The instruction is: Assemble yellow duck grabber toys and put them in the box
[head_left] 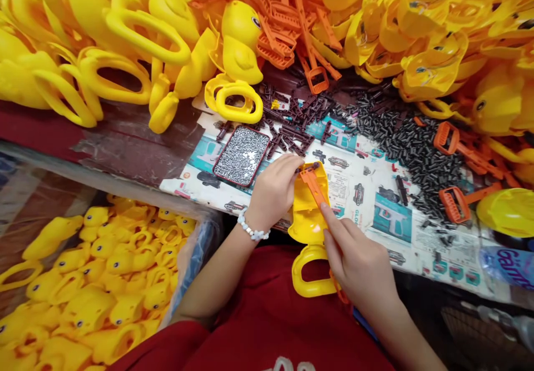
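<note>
Close to my body, a hollow yellow plastic duck half [307, 223] with a loop handle points its open inside upward. An orange toothed plastic strip [314, 186] lies along the inside of it. My left hand [278, 184], with a beaded bracelet, grips the shell's far end, fingers closed beside a small dark brown part [314, 166] at the strip's top. Along the shell's right side, my right hand [354, 248] is closed around the orange strip, its index finger pressed on it. The fingers' undersides are hidden.
A tray of small metal screws [242, 155] sits left on printed cardboard [334, 184]. Behind are brown clips [298, 118], black pins [413, 148], orange strips [275, 20] and piled duck shells [434, 20]. A bin [200, 260] of yellow ducks stands lower left, a bottle [507, 265] at right.
</note>
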